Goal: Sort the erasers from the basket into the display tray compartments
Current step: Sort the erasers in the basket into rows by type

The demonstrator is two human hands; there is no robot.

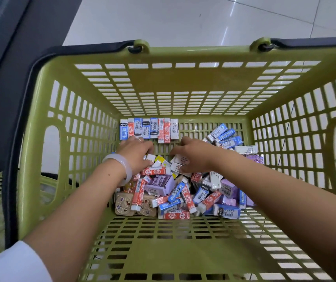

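Floor: pale glossy tiles [183, 19], top of frame.
Basket [183, 55]: green, display tray unseen.
Left hand [136, 153]: fingers curled on loose erasers [155, 170], centre.
Right hand [193, 155]: likewise gripping several.
Risk: overfull handfuls spill; brands mix.

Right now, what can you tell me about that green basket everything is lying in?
The green basket is a slotted plastic shopping basket with tall lattice walls, oval hand cut-outs in its side walls and dark handles hooked through loops on the far rim. It sits upright on a pale tiled floor. Boxed erasers are heaped on its bottom, and both hands reach in among them.
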